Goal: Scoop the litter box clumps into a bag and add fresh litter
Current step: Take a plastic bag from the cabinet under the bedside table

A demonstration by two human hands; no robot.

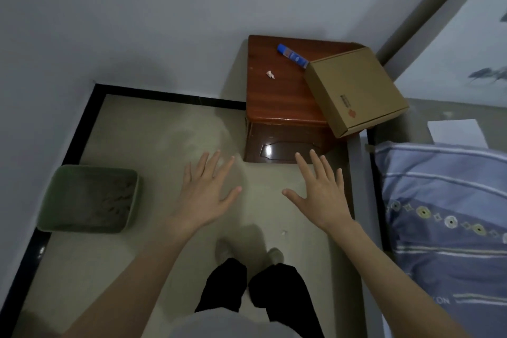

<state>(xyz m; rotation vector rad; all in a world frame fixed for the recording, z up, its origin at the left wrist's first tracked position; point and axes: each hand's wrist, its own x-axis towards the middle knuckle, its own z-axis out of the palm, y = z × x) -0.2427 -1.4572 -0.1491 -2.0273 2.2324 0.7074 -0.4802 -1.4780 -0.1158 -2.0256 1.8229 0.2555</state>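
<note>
A: Nearest the camera, at the bottom centre of the frame, are the person's dark trousers (248, 293) and pale shoes (225, 251) on the tiled floor (153, 129). What are the hands doing?

B: The left hand (204, 195) and the right hand (319, 195) are both held out, palms down, at mid-frame. The fingers of each are straight and spread apart, holding nothing. It looks like a starting pose, with no tool picked up yet.

A: And the litter box?

B: The green litter box (87, 199) sits on the floor at the left of the frame, near the wall, with grey litter inside. It is well apart from the left hand. No scoop, bag or fresh litter shows.

A: Anything else?

B: Upper right of centre, a wooden cabinet (279, 90) carries a cardboard box (356, 96) overhanging its corner, and a blue tube (292, 55). A striped blue pillow (444, 200) lies at the right.
</note>
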